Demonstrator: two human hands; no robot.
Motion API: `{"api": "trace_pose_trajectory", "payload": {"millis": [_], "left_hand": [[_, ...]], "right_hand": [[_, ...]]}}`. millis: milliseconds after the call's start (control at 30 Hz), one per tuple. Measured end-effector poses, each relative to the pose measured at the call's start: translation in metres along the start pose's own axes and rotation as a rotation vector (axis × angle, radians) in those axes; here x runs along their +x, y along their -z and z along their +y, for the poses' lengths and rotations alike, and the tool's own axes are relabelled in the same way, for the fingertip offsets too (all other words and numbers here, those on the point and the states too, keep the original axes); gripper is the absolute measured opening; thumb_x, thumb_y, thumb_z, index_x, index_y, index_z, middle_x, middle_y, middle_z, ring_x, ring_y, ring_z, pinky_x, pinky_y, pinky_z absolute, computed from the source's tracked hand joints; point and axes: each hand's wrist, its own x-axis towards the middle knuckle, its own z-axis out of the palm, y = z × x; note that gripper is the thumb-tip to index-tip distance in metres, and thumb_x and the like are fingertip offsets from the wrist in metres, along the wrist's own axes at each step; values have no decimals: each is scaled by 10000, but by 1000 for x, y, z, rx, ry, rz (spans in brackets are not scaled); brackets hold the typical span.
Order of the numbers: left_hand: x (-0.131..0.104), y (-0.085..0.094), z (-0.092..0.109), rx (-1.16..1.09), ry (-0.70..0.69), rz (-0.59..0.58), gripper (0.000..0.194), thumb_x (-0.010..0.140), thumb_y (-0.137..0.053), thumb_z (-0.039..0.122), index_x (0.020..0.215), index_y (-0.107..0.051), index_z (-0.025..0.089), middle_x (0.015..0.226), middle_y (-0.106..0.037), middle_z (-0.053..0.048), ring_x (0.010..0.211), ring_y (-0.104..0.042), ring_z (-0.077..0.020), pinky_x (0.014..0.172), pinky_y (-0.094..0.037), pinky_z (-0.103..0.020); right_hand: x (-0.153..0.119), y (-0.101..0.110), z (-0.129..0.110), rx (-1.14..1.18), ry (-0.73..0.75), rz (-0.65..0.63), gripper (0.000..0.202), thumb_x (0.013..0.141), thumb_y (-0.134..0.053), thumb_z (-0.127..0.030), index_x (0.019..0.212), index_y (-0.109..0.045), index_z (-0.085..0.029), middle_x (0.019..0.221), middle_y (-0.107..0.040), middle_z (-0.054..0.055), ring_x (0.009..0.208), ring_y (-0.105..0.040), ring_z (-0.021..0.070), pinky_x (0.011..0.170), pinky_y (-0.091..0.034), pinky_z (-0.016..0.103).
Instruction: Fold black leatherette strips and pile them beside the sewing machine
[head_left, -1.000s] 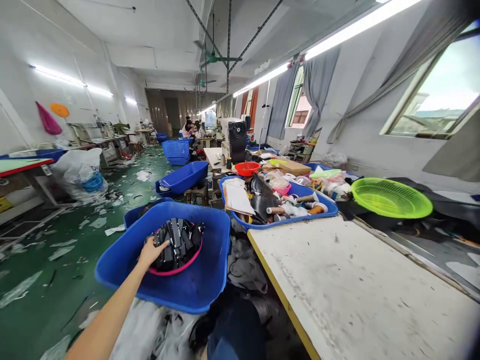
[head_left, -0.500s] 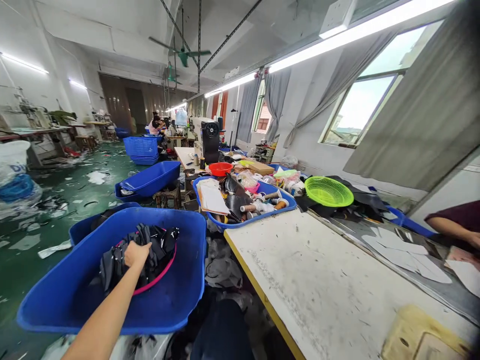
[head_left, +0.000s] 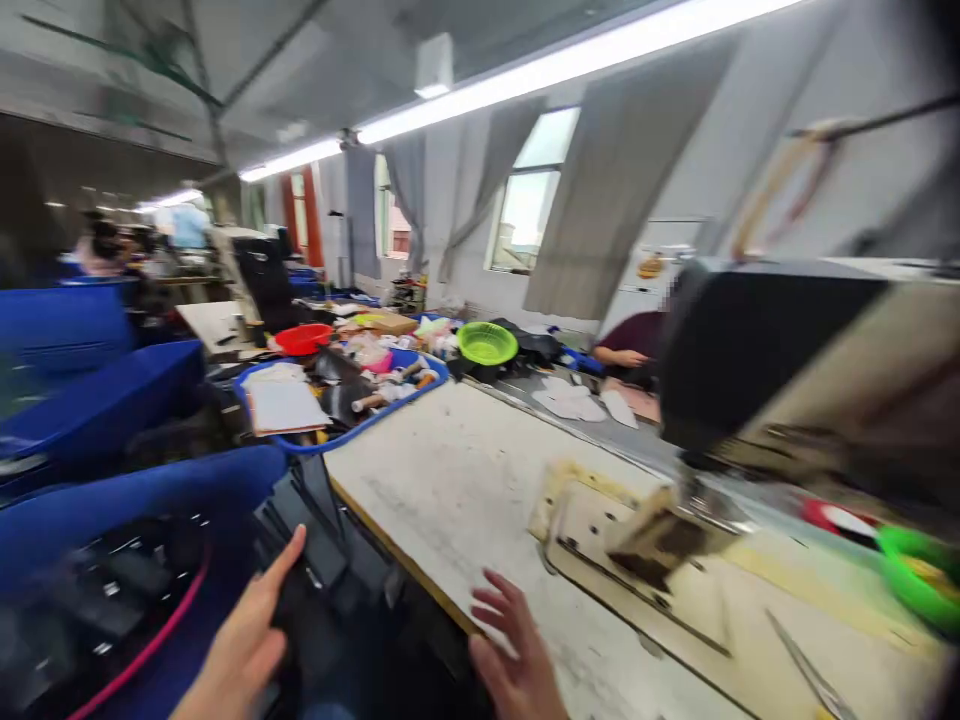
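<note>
My left hand (head_left: 251, 630) is closed on a bunch of dark grey strap-like pieces (head_left: 315, 530), held beside the table edge. Below and left of it is a blue tub (head_left: 232, 480), blurred, with a pink-rimmed basket (head_left: 161, 640) of similar dark pieces inside. My right hand (head_left: 517, 650), fingers apart and empty, hovers over the near edge of the white worktable (head_left: 450, 470). Ahead and right of that hand stands a sewing machine (head_left: 765, 360), its pale bed plate (head_left: 637, 570) set into the tabletop.
A blue tray (head_left: 360, 425) with papers and thread spools sits at the table's far left end. Farther back are a red basin (head_left: 302, 338) and a green basket (head_left: 487, 343). Metal tweezers or snips (head_left: 806, 660) and a green bowl (head_left: 919, 580) lie right. A co-worker's arm (head_left: 622, 355) shows opposite.
The view has swung right, bringing the sewing machine in. My left hand has lifted dark pieces out of the basket toward the table. My right hand has come into view.
</note>
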Motion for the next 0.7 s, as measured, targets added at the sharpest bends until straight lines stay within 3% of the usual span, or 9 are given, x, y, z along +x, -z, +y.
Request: {"api": "trace_pose_trajectory", "payload": {"millis": [100, 167, 233, 333, 433, 467, 500, 600, 700], "left_hand": [[-46, -109, -59, -25, 84, -211, 254, 925, -592, 333, 1056, -710, 150, 966, -780, -120, 953, -758, -305, 855, -619, -474], [-72, -159, -90, -2, 103, -328, 295, 886, -637, 285, 1153, -671, 163, 1087, -765, -117, 1075, -727, -288, 933, -598, -442], [-88, -187, -108, 47, 96, -421, 404, 825, -708, 235, 1218, -636, 174, 1174, -738, -120, 1185, -675, -294, 1004, -563, -432], [-89, -195, -110, 142, 6, -452, 660, 794, -744, 209, 1407, -499, 220, 1434, -582, -132, 1380, -515, -307, 1136, -451, -452], [-71, -184, -101, 284, -184, -328, 921, 808, -767, 315, 1559, -235, 370, 1674, -216, -29, 1550, -185, -308, 1219, -322, -479], [-63, -181, -99, 402, -295, -317, 896, 809, -771, 386, 1547, -264, 407, 1670, -217, -5, 1552, -150, -331, 1195, -353, -505], [-55, -180, -98, 579, -456, -364, 781, 836, -728, 476, 1515, -347, 416, 1626, -313, -18, 1524, -217, -361, 1125, -431, -526], [-34, -189, -106, 916, -832, -641, 467, 904, -568, 596, 1315, -611, 378, 1337, -608, -67, 1284, -523, -360, 946, -526, -516], [-23, -204, -120, 958, -904, -727, 340, 889, -587, 565, 1107, -726, 344, 1139, -693, -59, 1096, -613, -322, 989, -447, -539]], "right_hand": [[5, -1, -28, 217, -45, 1, 775, 864, -639, -672, 1496, -375, -308, 1347, -630, 124, 1116, -700, 260, 904, -590, 380], [16, 32, -40, 118, -9, 123, 661, 919, -620, -542, 1481, -376, -295, 1353, -630, 114, 1131, -694, 245, 921, -594, 388], [22, 80, -42, 27, -3, 262, 609, 909, -637, -460, 1452, -425, -286, 1337, -635, 100, 1188, -657, 241, 926, -593, 375], [24, 142, -29, -147, -1, 363, 531, 833, -694, -397, 1327, -573, -245, 1231, -676, 93, 1120, -673, 264, 874, -606, 383], [20, 168, -17, -365, 14, 468, 531, 815, -686, -351, 1328, -592, -246, 1273, -630, 101, 1173, -618, 294, 940, -563, 446], [18, 170, -16, -438, 25, 497, 541, 828, -678, -338, 1353, -580, -260, 1317, -600, 104, 1224, -574, 309, 992, -526, 485], [17, 169, -16, -507, 40, 518, 535, 854, -662, -327, 1377, -567, -278, 1354, -573, 103, 1264, -530, 322, 1042, -478, 525], [18, 163, -21, -671, 95, 518, 457, 957, -571, -302, 1413, -542, -325, 1352, -567, 92, 1271, -484, 324, 1101, -383, 580], [26, 162, -20, -772, 131, 446, 355, 991, -542, -274, 1336, -601, -331, 1172, -642, 75, 1092, -573, 291, 979, -477, 508]]}}
